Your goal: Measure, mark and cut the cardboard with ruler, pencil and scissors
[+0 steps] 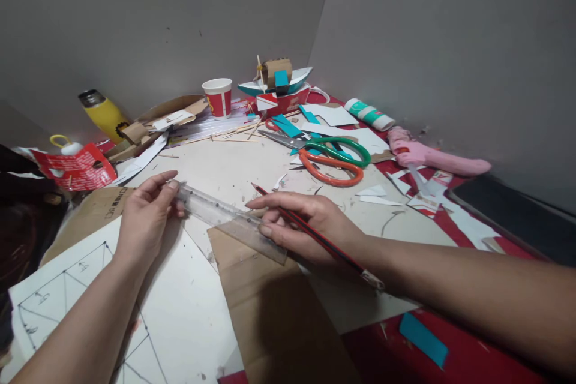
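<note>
My left hand (144,219) pinches one end of a clear plastic ruler (220,214) between thumb and fingers. The ruler's other end is in my right hand (317,225), under the thumb. A red and black pencil (321,239) also lies in my right hand, its tip up and leftward. Below the ruler is a brown cardboard piece (252,288), its far edge beneath the ruler. To the left, partly covered by my left forearm, lies white paper (49,294) with drawn lines and dots.
Scissors (330,159) with green and orange handles lie beyond my right hand. A paper cup (218,98), a model boat (274,81) and a yellow bottle (103,114) stand behind. A pink glue gun (441,157) lies at right among paper scraps.
</note>
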`<state>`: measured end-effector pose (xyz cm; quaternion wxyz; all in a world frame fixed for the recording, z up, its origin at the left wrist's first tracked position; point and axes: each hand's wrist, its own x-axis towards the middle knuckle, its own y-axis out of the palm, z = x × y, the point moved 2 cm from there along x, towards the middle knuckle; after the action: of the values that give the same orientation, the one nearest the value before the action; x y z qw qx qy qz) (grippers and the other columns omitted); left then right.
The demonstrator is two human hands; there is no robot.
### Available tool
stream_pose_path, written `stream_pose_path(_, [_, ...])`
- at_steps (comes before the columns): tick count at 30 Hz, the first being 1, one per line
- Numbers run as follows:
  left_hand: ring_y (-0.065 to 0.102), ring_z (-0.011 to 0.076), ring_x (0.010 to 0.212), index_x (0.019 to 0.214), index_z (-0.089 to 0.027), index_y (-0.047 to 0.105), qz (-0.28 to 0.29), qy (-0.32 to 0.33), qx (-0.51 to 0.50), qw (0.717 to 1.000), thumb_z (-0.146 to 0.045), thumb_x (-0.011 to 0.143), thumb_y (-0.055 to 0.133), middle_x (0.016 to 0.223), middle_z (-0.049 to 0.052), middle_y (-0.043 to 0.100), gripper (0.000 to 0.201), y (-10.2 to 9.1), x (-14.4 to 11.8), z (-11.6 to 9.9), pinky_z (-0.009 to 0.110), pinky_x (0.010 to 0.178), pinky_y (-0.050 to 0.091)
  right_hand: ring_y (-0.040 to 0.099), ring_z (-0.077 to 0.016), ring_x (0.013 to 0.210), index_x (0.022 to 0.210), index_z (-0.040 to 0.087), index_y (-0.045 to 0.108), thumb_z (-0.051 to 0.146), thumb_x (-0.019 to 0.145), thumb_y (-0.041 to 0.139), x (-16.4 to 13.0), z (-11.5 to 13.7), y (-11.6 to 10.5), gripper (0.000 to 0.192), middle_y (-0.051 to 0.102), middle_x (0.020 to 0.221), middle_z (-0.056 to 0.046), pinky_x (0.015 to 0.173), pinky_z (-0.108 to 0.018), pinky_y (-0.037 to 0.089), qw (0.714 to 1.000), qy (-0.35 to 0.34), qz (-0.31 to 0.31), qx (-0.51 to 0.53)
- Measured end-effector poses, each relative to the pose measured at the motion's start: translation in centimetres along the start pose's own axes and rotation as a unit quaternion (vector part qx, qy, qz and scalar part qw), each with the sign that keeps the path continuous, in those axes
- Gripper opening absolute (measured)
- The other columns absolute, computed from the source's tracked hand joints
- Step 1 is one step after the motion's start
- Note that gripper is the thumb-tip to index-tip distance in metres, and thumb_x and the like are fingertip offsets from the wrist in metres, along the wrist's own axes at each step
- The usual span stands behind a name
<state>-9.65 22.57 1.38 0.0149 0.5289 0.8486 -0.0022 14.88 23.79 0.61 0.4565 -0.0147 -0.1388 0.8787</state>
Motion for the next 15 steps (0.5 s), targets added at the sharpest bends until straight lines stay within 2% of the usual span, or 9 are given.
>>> stream_pose_path(7, [0.049,0.0037,0.040,0.094,-0.014,0.072,0.025,0.002,0.000,1.000,-0.021,0.073,0.078,0.064,-0.006,0.059,0.023,-0.09,-0.11,0.11,0.014,0.039,0.039,0.050,-0.0087,0.056,0.111,0.013,0.069,0.022,0.078,0.060,-0.11,0.25,0.03,0.035,0.061,0.075,-0.001,0.051,-0.021,0.041,1.000,0.015,-0.008,0.002])
stream_pose_path(15, [0.048,0.0065,0.039,0.091,-0.013,0.069,0.087,-0.043,-0.042,0.994,-0.021,0.070,0.078,0.066,-0.003,0.063,0.024,0.59,-0.51,-0.29,0.020,0.038,0.043,0.054,-0.0082,0.060,0.115,0.015,0.069,0.025,0.074,0.071,-0.04,0.64,-0.29,0.042,0.062,0.082,-0.001,0.054,-0.020,0.043,0.993,0.080,0.013,0.083])
